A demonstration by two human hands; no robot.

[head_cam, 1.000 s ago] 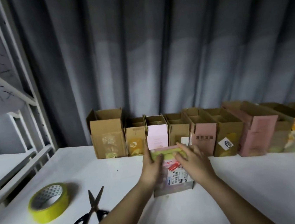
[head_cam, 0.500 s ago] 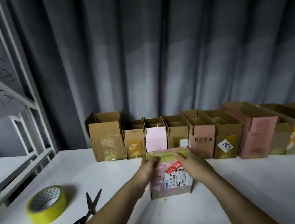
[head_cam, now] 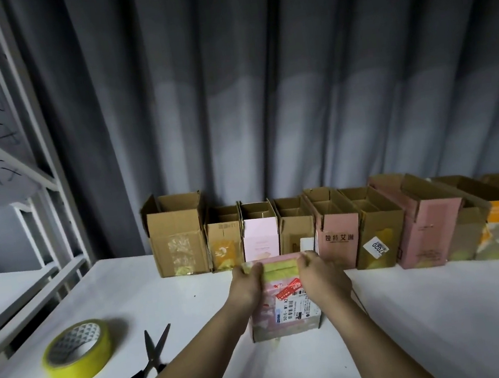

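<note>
Pink box (head_cam: 287, 312) stood mid white table (head_cam: 443, 322), just near of open-carton row (head_cam: 337, 237). Left hand (head_cam: 248, 283) and right hand (head_cam: 320, 277) both curled round its top corners, pressing yellow tape strip (head_cam: 280, 267). Risk: uneven pressure could wrinkle strip, leave seam unstuck; hard shove could slide box into row.

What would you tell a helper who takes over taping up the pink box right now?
Left hand: grips the far top left edge of the small pink cardboard box.
Right hand: grips its far top right edge.
Where: the box stands on the white table, in front of a row of open cardboard boxes. The yellow tape roll and black scissors lie to the left, untouched.
Done: a yellow-green tape strip lies across the closed top.
Left: probably rub the strip's ends down flat, then check that the top holds.
</note>
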